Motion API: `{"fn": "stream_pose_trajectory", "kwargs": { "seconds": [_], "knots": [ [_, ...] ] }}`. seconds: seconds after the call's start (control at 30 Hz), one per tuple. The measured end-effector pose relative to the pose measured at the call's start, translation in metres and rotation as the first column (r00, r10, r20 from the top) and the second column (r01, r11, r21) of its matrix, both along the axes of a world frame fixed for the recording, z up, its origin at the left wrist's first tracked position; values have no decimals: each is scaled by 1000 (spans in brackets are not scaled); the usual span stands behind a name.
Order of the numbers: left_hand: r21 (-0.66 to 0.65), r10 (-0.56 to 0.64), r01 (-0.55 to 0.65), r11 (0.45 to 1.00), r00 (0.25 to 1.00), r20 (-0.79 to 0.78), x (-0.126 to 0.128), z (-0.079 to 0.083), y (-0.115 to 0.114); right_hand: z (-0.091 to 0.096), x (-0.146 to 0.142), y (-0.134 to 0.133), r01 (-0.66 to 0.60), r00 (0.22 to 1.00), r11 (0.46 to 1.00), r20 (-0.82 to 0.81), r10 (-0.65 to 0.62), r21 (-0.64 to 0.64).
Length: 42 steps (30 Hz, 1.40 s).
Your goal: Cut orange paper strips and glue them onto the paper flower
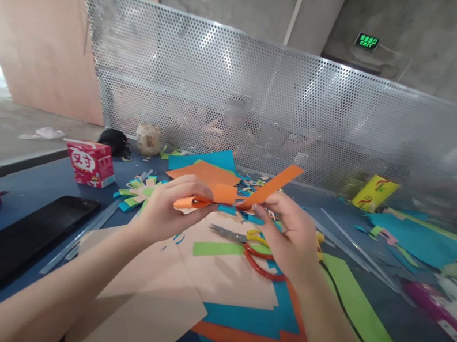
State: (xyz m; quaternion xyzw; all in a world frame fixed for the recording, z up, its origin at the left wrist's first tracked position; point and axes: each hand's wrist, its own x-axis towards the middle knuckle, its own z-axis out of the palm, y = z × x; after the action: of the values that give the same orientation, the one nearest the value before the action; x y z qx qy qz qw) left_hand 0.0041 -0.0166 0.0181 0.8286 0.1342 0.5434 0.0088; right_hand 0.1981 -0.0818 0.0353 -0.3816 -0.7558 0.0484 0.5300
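Note:
My left hand is closed on folded orange paper, pinching it between thumb and fingers. My right hand pinches the lower end of an orange paper strip, which slants up and to the right. Whether the two orange parts are one piece, I cannot tell. Both hands are raised over the paper sheets. Below the right hand lie scissors with red handles, partly hidden by it, beside a light green strip. Small blue pieces show just behind the orange paper.
Pale pink sheets lie on the blue table. A black phone, a red box and a paper flower are left. Blue paper and a purple glue gun are right. A perforated metal panel stands behind.

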Motion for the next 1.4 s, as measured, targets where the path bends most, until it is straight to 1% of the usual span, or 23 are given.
{"fn": "stream_pose_trajectory", "kwargs": {
  "seconds": [0.1,0.2,0.27,0.33,0.43,0.5,0.6,0.7,0.97,1.17,1.27,1.4],
  "knots": [
    [-130,23,-23,991,1000,1,2,-2,-1,0,0,2,-34,999,996,-38,31,-81],
    [-273,-17,22,962,1000,22,4,-3,-1,-1,1,4,-16,995,989,-97,1,-150],
    [-380,-52,56,923,998,22,4,-4,-2,-2,3,5,25,992,983,-119,-47,-182],
    [-485,-72,70,871,997,13,5,-5,-2,-1,4,6,44,990,978,-125,-71,-203],
    [-609,-76,75,789,997,24,5,-5,-2,0,4,6,-54,987,962,-163,10,-267],
    [-663,-88,89,743,995,34,6,-4,-3,0,2,6,-100,982,946,-184,45,-307],
    [-703,-102,111,703,993,55,8,-3,-4,0,1,7,-49,986,947,-165,-5,-318],
    [-713,-97,109,692,994,57,8,-2,-5,-1,0,8,-20,986,949,-165,-34,-313],
    [-716,-121,118,688,992,47,9,-3,-5,-4,1,12,-65,981,938,-195,-3,-342],
    [-697,-142,123,706,989,31,9,0,-5,-8,2,15,-42,984,945,-179,-18,-324],
    [-713,-139,123,690,990,36,9,-1,-4,-10,3,18,-70,983,944,-181,11,-322],
    [-758,-103,83,647,994,22,9,-3,-1,-11,5,21,-103,975,943,-218,33,-315]
  ]
}}
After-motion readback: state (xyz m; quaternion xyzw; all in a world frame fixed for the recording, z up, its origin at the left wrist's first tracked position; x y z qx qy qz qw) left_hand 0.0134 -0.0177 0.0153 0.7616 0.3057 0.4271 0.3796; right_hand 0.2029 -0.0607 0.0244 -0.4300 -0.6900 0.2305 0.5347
